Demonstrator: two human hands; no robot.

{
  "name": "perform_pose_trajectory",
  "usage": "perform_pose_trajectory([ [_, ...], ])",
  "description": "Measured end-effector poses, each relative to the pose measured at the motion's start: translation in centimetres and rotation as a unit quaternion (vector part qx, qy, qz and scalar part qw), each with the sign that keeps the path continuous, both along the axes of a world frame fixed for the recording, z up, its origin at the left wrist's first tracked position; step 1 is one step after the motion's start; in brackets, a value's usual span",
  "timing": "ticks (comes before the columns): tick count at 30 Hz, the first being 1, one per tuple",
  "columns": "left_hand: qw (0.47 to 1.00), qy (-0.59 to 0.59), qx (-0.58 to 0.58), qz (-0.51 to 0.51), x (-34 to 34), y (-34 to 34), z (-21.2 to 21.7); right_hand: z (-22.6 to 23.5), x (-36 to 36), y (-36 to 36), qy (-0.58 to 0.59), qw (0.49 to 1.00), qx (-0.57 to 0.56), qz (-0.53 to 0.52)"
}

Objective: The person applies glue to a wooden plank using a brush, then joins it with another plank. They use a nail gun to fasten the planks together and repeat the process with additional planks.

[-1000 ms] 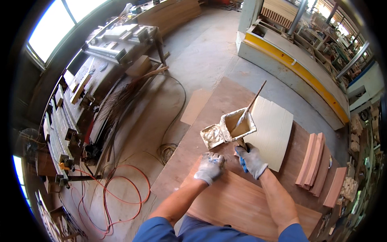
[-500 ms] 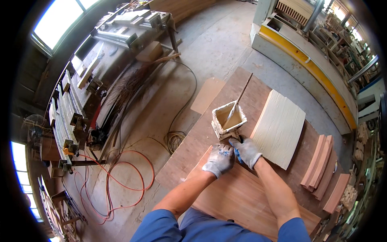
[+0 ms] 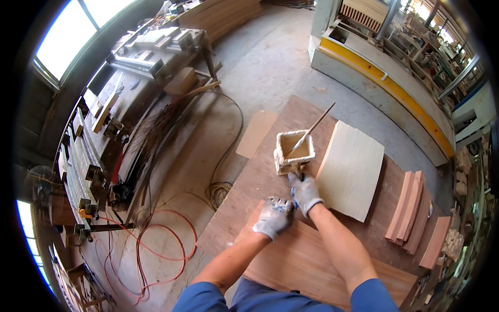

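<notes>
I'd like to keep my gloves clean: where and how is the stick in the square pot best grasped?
Probably by the upper end of the stick, from the right: it slants up and out past the far right corner of the pot, clear of its caked rim, its lower end inside.

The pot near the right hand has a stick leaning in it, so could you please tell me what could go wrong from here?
The stick juts out above the rim of the pot, so catching it might tip the pot or flick out its contents. The right hand is at the pot's near side, where a careless push could upset it. The pale board lies close beside, so a spill might mark it.
</notes>
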State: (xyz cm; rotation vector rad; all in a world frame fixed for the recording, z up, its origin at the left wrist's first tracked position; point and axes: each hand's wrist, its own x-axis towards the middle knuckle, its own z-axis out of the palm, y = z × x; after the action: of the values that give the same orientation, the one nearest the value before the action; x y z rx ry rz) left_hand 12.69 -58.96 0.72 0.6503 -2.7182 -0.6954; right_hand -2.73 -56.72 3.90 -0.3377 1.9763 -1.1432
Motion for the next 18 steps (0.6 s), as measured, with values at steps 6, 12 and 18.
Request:
perform_pose_trajectory([
  [6,1.000,0.009,-0.006,0.009,0.4,0.1,0.4,3.2,-2.1,-1.4,-0.127,0.992,0.017,-0.012],
  [12,0.998,-0.063,0.026,0.009,0.3,0.1,0.6,3.2,-1.0,-0.9,-0.066,0.998,-0.003,-0.015],
  [18,1.000,-0.017,0.011,0.005,0.0,0.3,0.6,-0.6,-1.6,-0.9,0.076,0.996,0.031,0.021],
])
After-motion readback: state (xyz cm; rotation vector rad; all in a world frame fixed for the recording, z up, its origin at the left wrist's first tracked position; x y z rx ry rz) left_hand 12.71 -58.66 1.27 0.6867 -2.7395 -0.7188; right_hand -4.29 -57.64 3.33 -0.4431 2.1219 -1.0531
